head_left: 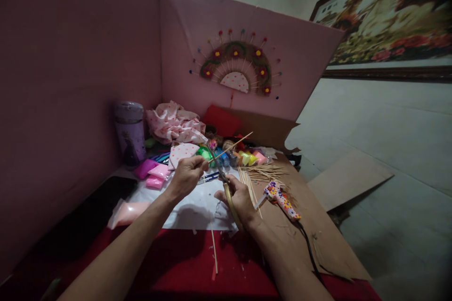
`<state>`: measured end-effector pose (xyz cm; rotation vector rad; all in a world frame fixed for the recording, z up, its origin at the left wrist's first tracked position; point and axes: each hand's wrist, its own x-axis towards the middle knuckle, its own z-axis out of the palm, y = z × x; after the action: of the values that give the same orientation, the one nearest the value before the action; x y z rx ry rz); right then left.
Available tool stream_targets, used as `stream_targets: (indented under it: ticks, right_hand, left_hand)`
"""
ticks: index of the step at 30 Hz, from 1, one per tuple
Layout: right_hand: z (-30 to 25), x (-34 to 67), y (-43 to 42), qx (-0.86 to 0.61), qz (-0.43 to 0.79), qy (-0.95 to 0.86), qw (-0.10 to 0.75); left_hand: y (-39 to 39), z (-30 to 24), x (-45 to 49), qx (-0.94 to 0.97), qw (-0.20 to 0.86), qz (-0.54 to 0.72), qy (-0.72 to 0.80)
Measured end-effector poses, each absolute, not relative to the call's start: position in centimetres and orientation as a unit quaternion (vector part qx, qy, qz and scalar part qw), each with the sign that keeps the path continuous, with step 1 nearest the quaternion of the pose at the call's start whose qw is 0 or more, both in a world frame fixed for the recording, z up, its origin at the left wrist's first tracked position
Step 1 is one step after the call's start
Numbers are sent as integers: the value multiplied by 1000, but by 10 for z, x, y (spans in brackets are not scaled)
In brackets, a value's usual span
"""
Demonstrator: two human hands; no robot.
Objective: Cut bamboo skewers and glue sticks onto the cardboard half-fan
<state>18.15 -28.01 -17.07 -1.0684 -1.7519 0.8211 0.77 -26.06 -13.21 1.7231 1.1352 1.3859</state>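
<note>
My left hand (190, 174) pinches a thin wooden skewer (236, 143), which slants up to the right. In my right hand (240, 200) is a pair of scissors (229, 195) with gold-coloured handles. The scissor blades point up and away and meet the skewer just beyond my left fingertips; whether they bite into it I cannot tell. Below my hands, another skewer (213, 249) lies across the white paper (180, 218) and the red cloth (183, 263). A pile of skewers (261, 174) rests to the right of my right hand.
A flowery glue gun (282, 200) with a black cord lies on cardboard (328, 244) at right. Pink packets (155, 176), a purple tumbler (130, 134) and crumpled dotted fabric (174, 124) stand at left. Behind, a fan-shaped decoration (236, 66) hangs on a pink panel (300, 66).
</note>
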Motion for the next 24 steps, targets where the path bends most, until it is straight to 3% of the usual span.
stream_targets:
  ticks: [13, 19, 24]
  right_hand:
    - [-164, 178, -281, -437, 337, -697, 457]
    - [-166, 182, -275, -457, 357, -676, 454]
    - [-168, 187, -276, -518, 232, -734, 373]
  left_hand:
    - [-260, -135, 10, 666, 189, 529, 491]
    - [-253, -132, -1, 568, 119, 609, 541]
    - [-249, -132, -5, 514, 129, 664, 528]
